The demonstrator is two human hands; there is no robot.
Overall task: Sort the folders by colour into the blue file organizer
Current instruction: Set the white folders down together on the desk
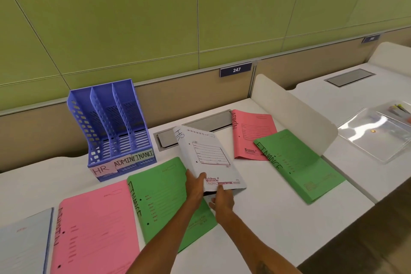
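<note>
A white folder (206, 155) marked HR is lifted off the desk, tilted up. My left hand (194, 187) grips its near left edge and my right hand (222, 200) holds its near bottom edge. The blue file organizer (111, 127) stands at the back left with three empty slots labelled HR, ADMIN, FINANCE. Flat on the desk lie a green FINANCE folder (164, 198) under my hands, a pink ADMIN folder (95, 229) at near left, another pink ADMIN folder (251, 133) and a second green FINANCE folder (300, 164) at right, and a pale folder (22, 244) at far left.
A white divider panel (295, 109) rises at the desk's right side. Beyond it a clear plastic tray (378, 133) holds pens. A grey cable hatch (200, 127) is set into the desk behind the white folder. A low partition wall runs along the back.
</note>
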